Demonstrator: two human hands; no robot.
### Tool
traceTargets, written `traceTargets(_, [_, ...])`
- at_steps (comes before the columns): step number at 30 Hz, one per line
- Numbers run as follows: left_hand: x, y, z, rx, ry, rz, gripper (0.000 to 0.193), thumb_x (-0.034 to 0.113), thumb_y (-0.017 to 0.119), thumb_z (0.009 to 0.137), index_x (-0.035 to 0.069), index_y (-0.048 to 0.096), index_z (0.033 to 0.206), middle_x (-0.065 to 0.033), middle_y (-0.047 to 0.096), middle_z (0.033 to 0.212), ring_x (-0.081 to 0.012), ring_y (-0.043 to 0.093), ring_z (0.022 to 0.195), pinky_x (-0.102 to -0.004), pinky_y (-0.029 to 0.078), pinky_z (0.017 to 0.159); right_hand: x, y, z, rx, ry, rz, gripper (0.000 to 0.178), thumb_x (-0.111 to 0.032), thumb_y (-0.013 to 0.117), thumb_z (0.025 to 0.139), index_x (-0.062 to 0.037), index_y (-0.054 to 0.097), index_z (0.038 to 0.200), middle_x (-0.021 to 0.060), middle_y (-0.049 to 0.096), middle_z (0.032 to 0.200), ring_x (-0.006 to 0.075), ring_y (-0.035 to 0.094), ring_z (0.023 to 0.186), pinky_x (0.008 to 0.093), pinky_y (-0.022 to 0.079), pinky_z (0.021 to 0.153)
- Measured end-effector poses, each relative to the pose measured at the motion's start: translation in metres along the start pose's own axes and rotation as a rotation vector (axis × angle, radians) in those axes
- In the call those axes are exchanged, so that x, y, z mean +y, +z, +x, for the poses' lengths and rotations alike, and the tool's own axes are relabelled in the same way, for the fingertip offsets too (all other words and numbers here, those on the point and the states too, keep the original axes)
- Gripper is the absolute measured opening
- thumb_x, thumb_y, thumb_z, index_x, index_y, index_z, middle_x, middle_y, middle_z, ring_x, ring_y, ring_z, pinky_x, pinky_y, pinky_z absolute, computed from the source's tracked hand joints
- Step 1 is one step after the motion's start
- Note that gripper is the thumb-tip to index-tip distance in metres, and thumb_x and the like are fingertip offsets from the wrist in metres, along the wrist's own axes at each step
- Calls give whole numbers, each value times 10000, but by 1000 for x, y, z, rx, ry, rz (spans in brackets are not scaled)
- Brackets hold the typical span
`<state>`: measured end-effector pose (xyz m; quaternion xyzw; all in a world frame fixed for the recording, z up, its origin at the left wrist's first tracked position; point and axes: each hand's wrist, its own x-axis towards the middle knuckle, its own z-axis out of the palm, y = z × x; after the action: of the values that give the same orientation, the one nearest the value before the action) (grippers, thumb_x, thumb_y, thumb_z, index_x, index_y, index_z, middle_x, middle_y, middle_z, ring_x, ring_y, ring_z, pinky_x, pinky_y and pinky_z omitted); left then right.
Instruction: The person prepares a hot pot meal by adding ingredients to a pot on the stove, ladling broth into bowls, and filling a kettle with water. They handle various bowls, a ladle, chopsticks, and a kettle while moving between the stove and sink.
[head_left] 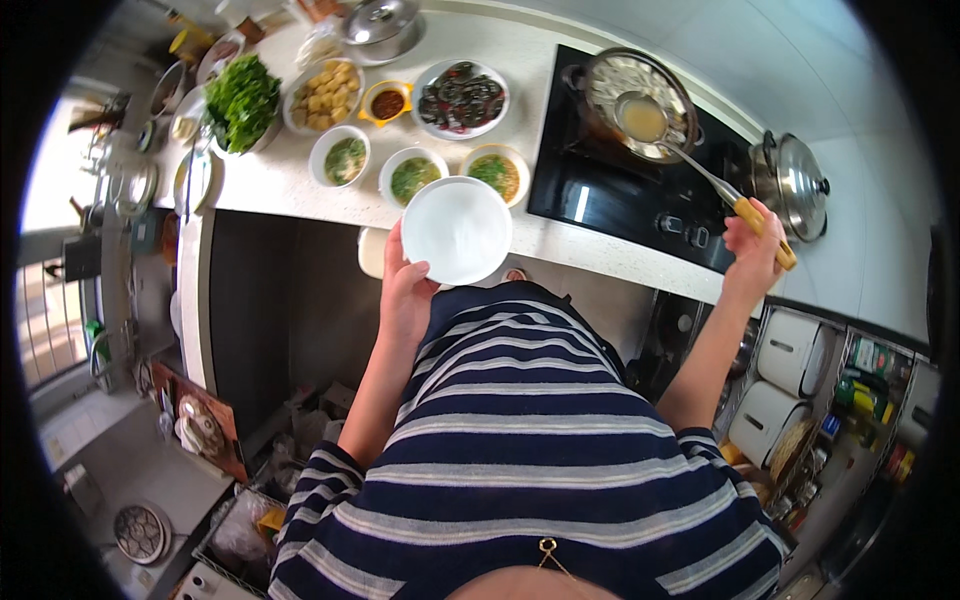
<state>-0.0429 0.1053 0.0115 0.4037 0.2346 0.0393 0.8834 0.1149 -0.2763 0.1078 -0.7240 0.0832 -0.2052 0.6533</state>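
Observation:
My left hand grips the rim of a white bowl, held in front of the counter's edge; nothing shows inside it. My right hand is closed round the wooden handle of a ladle. The ladle's round cup holds cloudy pale liquid and sits over a metal pot on the black cooktop. Pale pieces fill the pot around the cup. Just beyond the white bowl stand several small bowls with chopped greens, among them a bowl of greens in broth and a second such bowl.
Along the counter stand a plate of dark pieces, a yellow dish of red sauce, a bowl of tan cubes and leafy greens. A lidded steel pot stands right of the cooktop; another lidded pot is at the back.

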Motion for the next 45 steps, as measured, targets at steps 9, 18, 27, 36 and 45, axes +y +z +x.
traceTargets(9, [21, -43, -12, 27, 35, -75, 785, 129, 565, 802, 130, 279, 1533, -129, 468, 1429, -243, 535, 1256, -372, 483, 997, 6, 90, -28, -283, 179, 174, 452, -359, 488, 1018, 45, 658, 1126, 159, 690, 776, 144, 606, 548, 223, 437, 500])
traceTargets(18, [51, -95, -27, 137, 133, -75, 746, 105, 542, 812, 98, 289, 1513, -144, 438, 1457, -273, 481, 1337, -405, 451, 1068, 37, 244, -102, -526, 329, 330, 316, -268, 580, 983, 22, 679, 1055, 144, 698, 749, 134, 638, 534, 214, 493, 508])
traceTargets(27, [68, -140, -25, 204, 202, -69, 778, 217, 614, 805, 107, 297, 1507, -135, 422, 1469, -296, 475, 1340, -446, 447, 1074, 35, 315, -148, -776, 59, 117, 248, -191, 571, 1012, 8, 694, 1093, 97, 701, 797, 91, 651, 628, 199, 516, 578])
traceTargets(36, [74, -162, -21, 226, 219, -174, 741, 116, 571, 818, 115, 300, 1507, -118, 425, 1466, -272, 460, 1350, -421, 433, 1087, 35, 317, -157, -767, -27, 96, 207, -159, 595, 997, -5, 703, 1084, 89, 703, 846, 102, 666, 670, 223, 545, 601])
traceTargets(45, [76, -150, -17, 217, 206, -100, 760, 214, 622, 800, 119, 323, 1492, -127, 433, 1458, -301, 469, 1343, -454, 452, 1068, 53, 303, -137, -583, 368, 325, 375, -296, 558, 992, 53, 661, 1079, 166, 706, 785, 159, 666, 583, 230, 530, 549])
